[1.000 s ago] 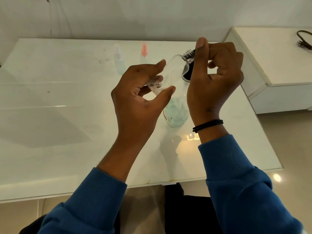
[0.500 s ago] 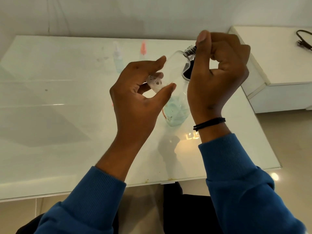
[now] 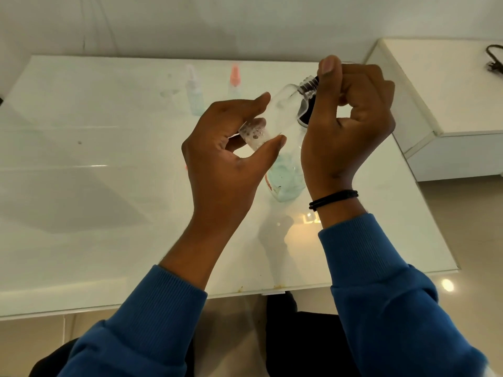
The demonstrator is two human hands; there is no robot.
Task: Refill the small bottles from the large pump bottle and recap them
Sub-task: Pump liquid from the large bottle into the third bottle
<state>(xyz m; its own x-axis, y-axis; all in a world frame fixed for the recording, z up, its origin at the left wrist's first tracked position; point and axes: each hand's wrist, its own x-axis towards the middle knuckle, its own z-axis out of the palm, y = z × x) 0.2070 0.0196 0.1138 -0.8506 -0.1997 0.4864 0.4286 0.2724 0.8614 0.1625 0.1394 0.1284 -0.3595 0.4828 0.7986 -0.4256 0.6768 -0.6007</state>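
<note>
Below, a glossy white table (image 3: 81, 186) adjoins a white cabinet (image 3: 449, 104).

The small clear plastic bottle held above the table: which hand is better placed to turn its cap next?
Right. The right hand already pinches at the threaded neck of the small clear plastic bottle, while the left hand grips its body, steadying it.

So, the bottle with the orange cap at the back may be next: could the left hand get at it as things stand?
Probably not yet: the left hand is holding the clear small bottle. The tabletop path to the orange-capped bottle looks open, with only the pale blue bottle standing beside it.
</note>
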